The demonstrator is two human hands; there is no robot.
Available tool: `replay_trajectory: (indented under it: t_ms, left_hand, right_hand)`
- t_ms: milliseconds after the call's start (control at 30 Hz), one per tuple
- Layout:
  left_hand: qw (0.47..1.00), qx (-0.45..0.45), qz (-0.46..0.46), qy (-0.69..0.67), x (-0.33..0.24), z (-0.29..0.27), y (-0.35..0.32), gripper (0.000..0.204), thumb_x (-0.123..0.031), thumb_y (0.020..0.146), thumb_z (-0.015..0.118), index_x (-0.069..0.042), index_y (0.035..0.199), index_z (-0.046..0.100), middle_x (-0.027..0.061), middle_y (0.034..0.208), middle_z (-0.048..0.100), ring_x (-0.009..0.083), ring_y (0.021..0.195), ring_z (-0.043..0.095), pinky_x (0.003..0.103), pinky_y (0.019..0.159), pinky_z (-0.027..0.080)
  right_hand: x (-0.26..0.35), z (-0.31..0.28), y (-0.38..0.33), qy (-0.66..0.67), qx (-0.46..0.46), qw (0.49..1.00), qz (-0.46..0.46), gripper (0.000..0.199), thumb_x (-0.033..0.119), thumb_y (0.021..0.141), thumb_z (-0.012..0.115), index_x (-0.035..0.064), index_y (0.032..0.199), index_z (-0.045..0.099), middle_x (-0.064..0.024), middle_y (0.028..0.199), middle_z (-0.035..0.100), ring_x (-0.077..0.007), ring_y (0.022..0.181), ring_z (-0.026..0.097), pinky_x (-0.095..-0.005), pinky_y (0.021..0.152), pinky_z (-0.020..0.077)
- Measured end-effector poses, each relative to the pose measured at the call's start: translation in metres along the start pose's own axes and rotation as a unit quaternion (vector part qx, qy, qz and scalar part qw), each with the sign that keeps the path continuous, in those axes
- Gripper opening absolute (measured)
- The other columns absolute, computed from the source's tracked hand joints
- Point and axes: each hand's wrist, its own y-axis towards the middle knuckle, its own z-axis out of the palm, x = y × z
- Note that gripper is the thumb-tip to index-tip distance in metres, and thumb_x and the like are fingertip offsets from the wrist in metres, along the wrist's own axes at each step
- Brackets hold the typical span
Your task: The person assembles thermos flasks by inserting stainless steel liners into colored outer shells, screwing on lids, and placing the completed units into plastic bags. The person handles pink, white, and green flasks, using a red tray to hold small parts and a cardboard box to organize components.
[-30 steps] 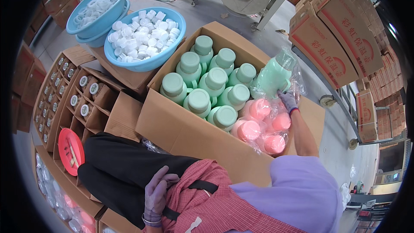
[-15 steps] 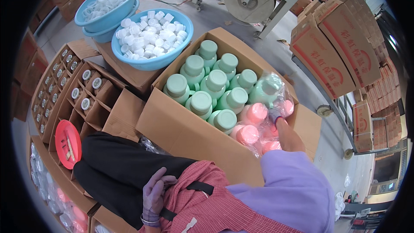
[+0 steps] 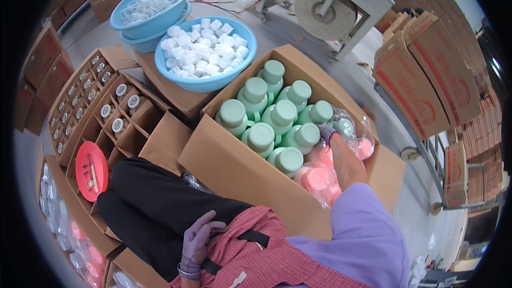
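Note:
My right hand (image 3: 327,134), in a purple glove, reaches into a large open carton (image 3: 234,165). It is beside a mint-green bottle (image 3: 306,136) with a round lid and above pink bottles (image 3: 316,179) in clear plastic. Its fingers are mostly hidden, so any grip cannot be made out. Several more mint-green bottles (image 3: 281,114) with side handles stand upright in rows there. At the right end, clear plastic wrap (image 3: 345,120) covers another green one. My left hand (image 3: 196,239), also gloved, rests on my lap against a red checked apron (image 3: 256,258), fingers apart and holding nothing.
Beyond the carton stand a blue basin (image 3: 205,82) of white caps and another blue basin (image 3: 121,21) of pale rings. Divided cartons (image 3: 125,122) and a red dish (image 3: 85,181) of small tools are at left. A wheeled cart (image 3: 421,133) bears stacked boxes at right.
My right hand has moved up and left from among the wrapped pink bottles to beside a green bottle. The whole view has shifted slightly. My left hand still rests on my lap.

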Motion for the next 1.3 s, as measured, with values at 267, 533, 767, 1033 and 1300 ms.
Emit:
replay_trajectory:
  t_ms: [267, 533, 767, 1033, 1300]
  left_hand:
    - [1.0, 0.017, -0.011, -0.009, -0.024, 0.011, 0.006, 0.054, -0.022, 0.101, 0.054, 0.009, 0.142, 0.042, 0.0238, 0.115, 0.067, 0.0322, 0.106, 0.067, 0.042, 0.099, 0.052]
    - [0.974, 0.039, 0.192, -0.114, -0.077, 0.049, 0.105, 0.08, -0.051, 0.095, 0.06, -0.011, 0.156, 0.026, 0.0132, 0.15, 0.043, 0.0348, 0.129, 0.051, 0.056, 0.107, 0.043]
    - [0.886, -0.055, 0.394, -0.239, -0.142, -0.067, 0.065, 0.053, -0.041, 0.106, 0.038, -0.014, 0.151, 0.038, 0.0055, 0.149, 0.047, 0.0268, 0.137, 0.045, 0.044, 0.117, 0.035]
    - [0.873, -0.272, 0.405, -0.001, -0.2, -0.142, -0.035, 0.055, -0.046, 0.107, 0.037, 0.0, 0.131, 0.054, 0.0141, 0.128, 0.061, 0.0244, 0.116, 0.062, 0.039, 0.099, 0.051]
    - [0.751, -0.321, 0.478, 0.324, -0.216, -0.111, -0.014, 0.044, -0.032, 0.104, 0.044, 0.002, 0.087, 0.067, 0.011, 0.088, 0.069, 0.0235, 0.083, 0.067, 0.037, 0.084, 0.053]
  right_hand:
    - [0.042, 0.007, -0.057, 0.212, -0.18, 0.939, -0.203, 0.045, 0.013, 0.087, 0.071, 0.0005, 0.127, 0.055, -0.0076, 0.113, 0.066, -0.0207, 0.096, 0.066, -0.0358, 0.086, 0.0556]
    - [0.246, 0.196, -0.288, -0.043, 0.015, 0.941, -0.334, 0.033, 0.011, 0.089, 0.068, -0.0043, 0.118, 0.063, -0.0041, 0.106, 0.066, -0.0094, 0.094, 0.06, -0.0263, 0.084, 0.0495]
    - [0.253, 0.334, -0.325, 0.126, 0.277, 0.795, -0.525, 0.112, 0.031, 0.07, 0.089, 0.0029, 0.154, 0.02, -0.0172, 0.149, 0.035, -0.0306, 0.137, 0.039, -0.0423, 0.113, 0.0351]
    - [0.239, 0.428, -0.347, -0.178, 0.253, 0.43, -0.848, 0.062, 0.031, 0.074, 0.083, 0.0249, 0.131, 0.059, -0.0233, 0.134, 0.046, -0.0443, 0.118, 0.054, -0.0447, 0.093, 0.0532]
    - [0.314, 0.414, -0.181, -0.304, 0.037, 0.692, -0.654, 0.084, 0.036, 0.074, 0.08, 0.0131, 0.147, 0.046, -0.0301, 0.143, 0.041, -0.0468, 0.127, 0.049, -0.0486, 0.109, 0.0397]
